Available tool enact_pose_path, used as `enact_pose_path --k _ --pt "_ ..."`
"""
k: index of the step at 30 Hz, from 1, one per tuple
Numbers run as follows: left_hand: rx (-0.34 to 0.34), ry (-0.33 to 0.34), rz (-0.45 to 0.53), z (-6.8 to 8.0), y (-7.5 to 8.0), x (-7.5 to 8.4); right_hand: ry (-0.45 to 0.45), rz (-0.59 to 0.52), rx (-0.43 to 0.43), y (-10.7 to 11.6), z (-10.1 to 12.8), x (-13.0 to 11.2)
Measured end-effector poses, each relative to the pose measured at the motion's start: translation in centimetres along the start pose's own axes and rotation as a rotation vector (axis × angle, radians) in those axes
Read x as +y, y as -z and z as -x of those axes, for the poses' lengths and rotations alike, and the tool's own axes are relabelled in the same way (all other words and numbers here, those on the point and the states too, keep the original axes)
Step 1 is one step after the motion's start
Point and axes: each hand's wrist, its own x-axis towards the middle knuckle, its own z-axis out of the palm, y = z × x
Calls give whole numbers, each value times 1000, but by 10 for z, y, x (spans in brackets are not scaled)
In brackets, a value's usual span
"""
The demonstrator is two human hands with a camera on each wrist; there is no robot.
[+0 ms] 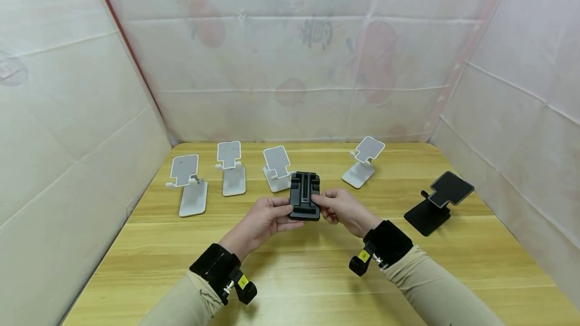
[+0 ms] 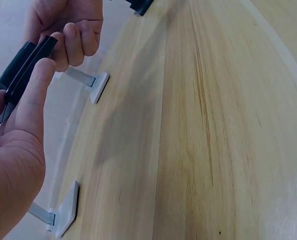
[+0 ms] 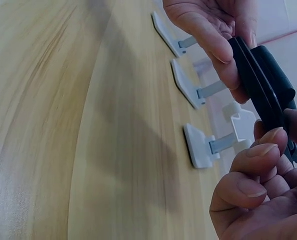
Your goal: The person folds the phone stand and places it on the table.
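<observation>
A black phone stand [image 1: 304, 196], folded flat, is held up over the table between both hands. My left hand [image 1: 265, 219] grips its left side, thumb on the front edge and fingers beneath. From the other side my right hand [image 1: 344, 209] pinches the lower right edge between thumb and curled fingers. Seen edge-on in the left wrist view, the folded stand [image 2: 28, 70] shows its thin layers. In the right wrist view the stand [image 3: 258, 85] lies across the fingers of both hands, above the wood surface.
White phone stands stand unfolded at the back: one far left [image 1: 193, 197], one beside it [image 1: 233, 180], one behind the hands [image 1: 276, 161], one right of centre [image 1: 359, 174]. An unfolded black stand [image 1: 427, 218] is at the right. White sheets [image 1: 290, 54] enclose the wooden table [image 1: 299, 286].
</observation>
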Motion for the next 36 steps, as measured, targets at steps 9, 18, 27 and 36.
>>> enact_pose_path --k 9,18,27,36 --pt "-20 7 -75 1 1 -2 20 2 -12 -1 5 1" --pt "17 7 -277 6 2 -1 43 6 2 3 11 1" --pt "200 -42 -746 19 21 6 31 29 32 20 20 7" --pt "294 -91 -1186 31 36 9 11 60 58 38 29 12"
